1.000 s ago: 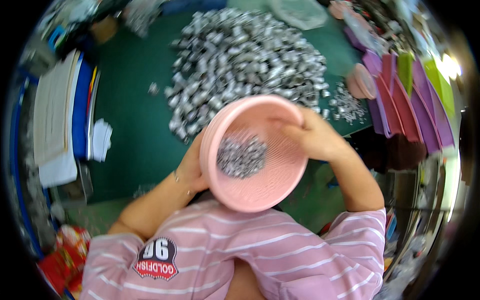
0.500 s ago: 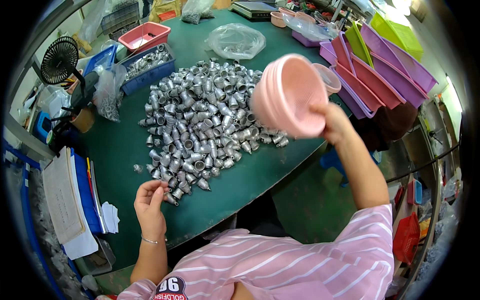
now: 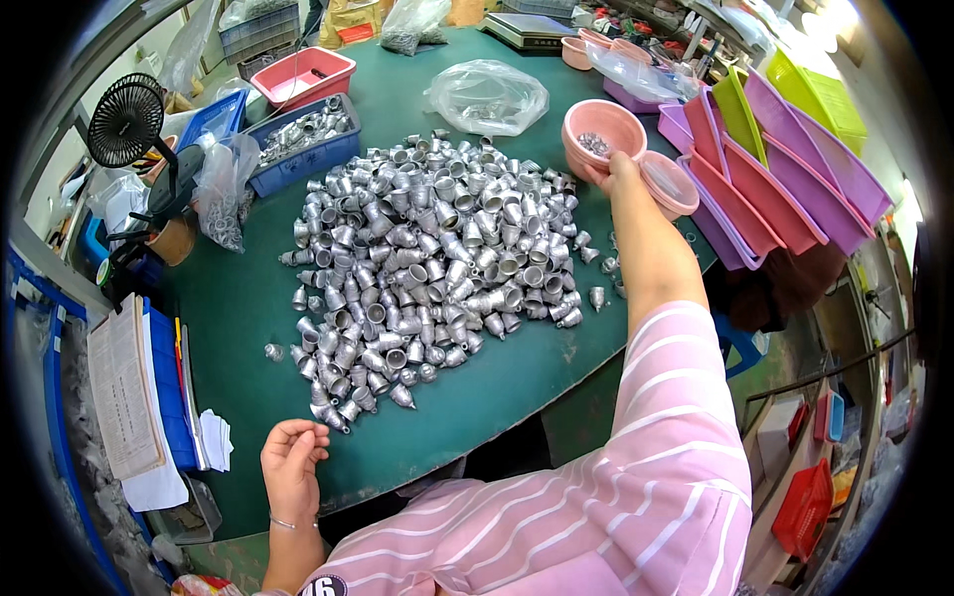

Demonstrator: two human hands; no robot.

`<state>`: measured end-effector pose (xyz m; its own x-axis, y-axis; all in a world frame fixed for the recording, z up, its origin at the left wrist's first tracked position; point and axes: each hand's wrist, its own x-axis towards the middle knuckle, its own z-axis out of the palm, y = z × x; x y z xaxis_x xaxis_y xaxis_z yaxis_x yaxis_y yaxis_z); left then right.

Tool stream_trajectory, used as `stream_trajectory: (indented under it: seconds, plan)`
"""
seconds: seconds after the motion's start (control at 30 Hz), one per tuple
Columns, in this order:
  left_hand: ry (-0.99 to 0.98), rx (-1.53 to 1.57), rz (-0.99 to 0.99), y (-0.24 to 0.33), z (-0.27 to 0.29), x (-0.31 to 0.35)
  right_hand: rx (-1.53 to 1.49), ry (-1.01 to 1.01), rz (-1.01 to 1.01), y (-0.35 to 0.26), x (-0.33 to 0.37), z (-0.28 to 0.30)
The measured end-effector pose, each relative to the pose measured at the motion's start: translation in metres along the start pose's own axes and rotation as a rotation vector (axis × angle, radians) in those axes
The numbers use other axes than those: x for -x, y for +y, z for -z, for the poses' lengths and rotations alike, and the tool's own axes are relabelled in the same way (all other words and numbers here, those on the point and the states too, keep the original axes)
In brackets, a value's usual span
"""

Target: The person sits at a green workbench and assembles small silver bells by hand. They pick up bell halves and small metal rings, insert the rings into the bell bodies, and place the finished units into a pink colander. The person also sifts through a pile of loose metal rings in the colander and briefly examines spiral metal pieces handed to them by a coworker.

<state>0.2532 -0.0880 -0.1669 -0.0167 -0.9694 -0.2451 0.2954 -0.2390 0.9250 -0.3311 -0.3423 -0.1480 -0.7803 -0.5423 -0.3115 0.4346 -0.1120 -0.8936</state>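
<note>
My right hand point(image 3: 614, 172) reaches far across the green table point(image 3: 248, 308) and grips the near rim of a pink round bowl point(image 3: 602, 131) holding small silver parts. The bowl rests at the table's right side, next to a second, shallower pink bowl point(image 3: 668, 183). A large heap of silver cone-shaped metal parts point(image 3: 427, 258) covers the middle of the table. My left hand point(image 3: 292, 467) rests near the table's front edge with fingers loosely curled, holding nothing, just below the nearest parts of the heap.
Pink, purple and green trays point(image 3: 785, 169) lean stacked at the right. A blue bin of metal parts point(image 3: 303, 144), a pink bin point(image 3: 303, 74), clear plastic bags point(image 3: 487, 94) and a small black fan point(image 3: 127, 124) stand at the back left. Papers on blue boxes point(image 3: 129, 397) lie left.
My right hand carried the pink bowl from in front of my chest out to the right and set it on the table. My left hand let go and dropped to the front edge.
</note>
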Motion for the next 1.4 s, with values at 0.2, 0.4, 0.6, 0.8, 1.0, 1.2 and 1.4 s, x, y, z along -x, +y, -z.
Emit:
stream_trajectory:
  seconds: [0.2, 0.4, 0.6, 0.8, 1.0, 1.2, 1.4]
  plan:
    - [-0.026, -0.012, 0.071, -0.004, -0.005, -0.004, -0.084, 0.027, -0.114, -0.001, -0.012, -0.003]
    - [-0.1, -0.008, 0.087, -0.003, -0.021, -0.015, -0.215, -0.071, -0.319, -0.013, -0.008, -0.001]
    - [-0.101, -0.012, 0.07, 0.001, -0.018, -0.013, -0.294, -0.334, -0.341, -0.001, -0.035, 0.025]
    - [-0.136, -0.052, 0.064, -0.006, -0.007, -0.013, -0.118, -0.129, -0.353, -0.001, -0.028, 0.012]
    - [-0.162, -0.038, 0.064, 0.001, -0.013, -0.007, -0.084, -0.224, -0.471, 0.011, -0.011, 0.003]
    - [-0.126, -0.062, 0.04, -0.002, 0.006, -0.001, 0.278, -0.123, -0.29, 0.007, 0.028, 0.007]
    - [-0.041, -0.132, -0.078, 0.001, 0.01, -0.005, 0.644, -0.57, 0.618, 0.044, 0.162, 0.031]
